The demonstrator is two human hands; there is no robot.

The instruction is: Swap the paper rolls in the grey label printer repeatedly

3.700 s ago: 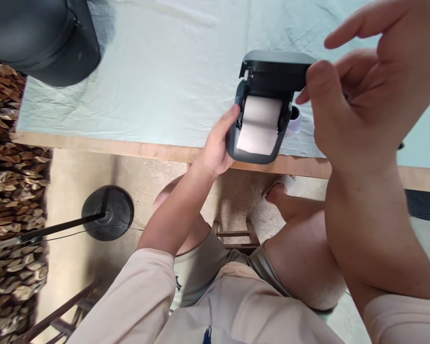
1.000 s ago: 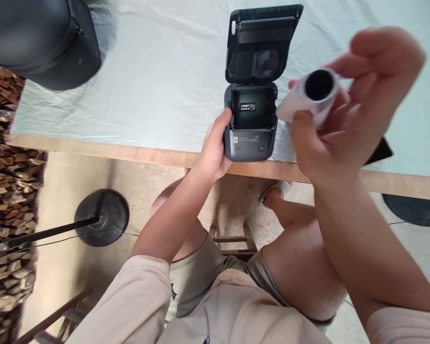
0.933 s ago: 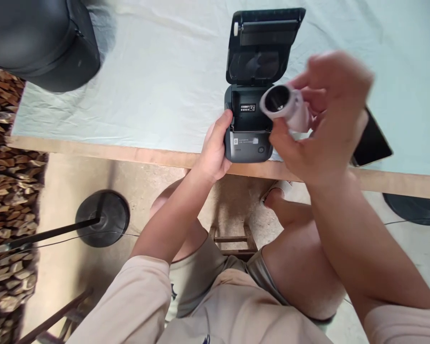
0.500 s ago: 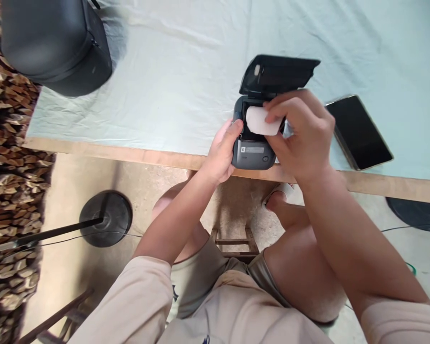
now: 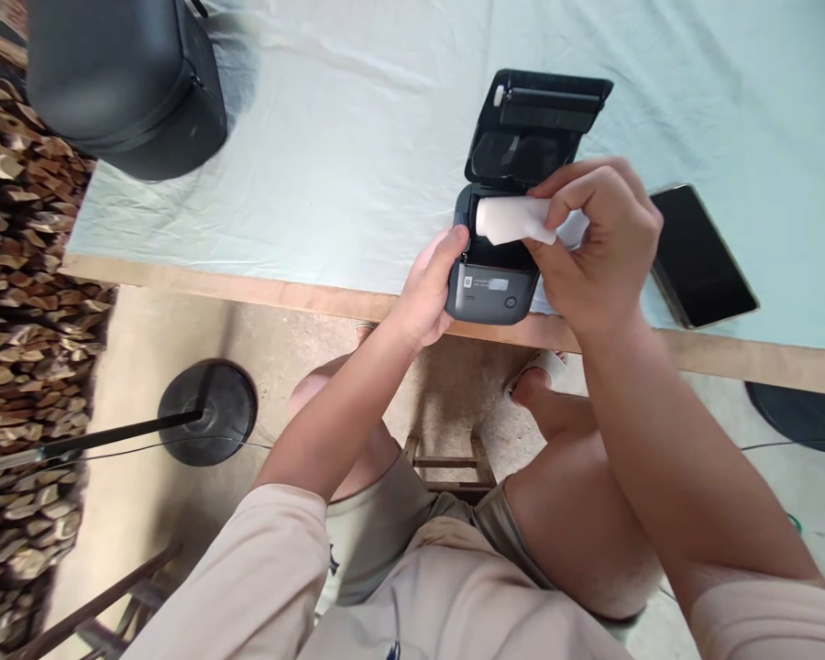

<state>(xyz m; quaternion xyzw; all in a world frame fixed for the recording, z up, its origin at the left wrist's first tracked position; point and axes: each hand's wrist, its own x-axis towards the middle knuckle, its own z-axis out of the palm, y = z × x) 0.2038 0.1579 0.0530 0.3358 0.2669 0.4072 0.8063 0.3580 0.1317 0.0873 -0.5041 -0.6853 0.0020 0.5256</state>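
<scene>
A small dark grey label printer (image 5: 491,298) is held over the table's front edge, its hinged lid (image 5: 533,124) raised away from me. My left hand (image 5: 432,289) grips the printer's left side, thumb on the upper rim. White paper, apparently a roll (image 5: 509,218), lies in the open compartment. My right hand (image 5: 598,243) pinches the paper's right end between thumb and fingers; the curled fingers partly cover it. A label with small print and a round button show on the printer's near face.
A phone (image 5: 705,257) with a dark screen lies right of my right hand. At the far left stands a black case (image 5: 130,92). A pale cloth (image 5: 330,183) covers the table. Below are a round stand base (image 5: 207,412), a wooden stool (image 5: 446,463) and stacked firewood (image 5: 27,367).
My right hand has shifted slightly right with the paper's end, and the white paper now looks longer and turned. The printer's lid leans further back.
</scene>
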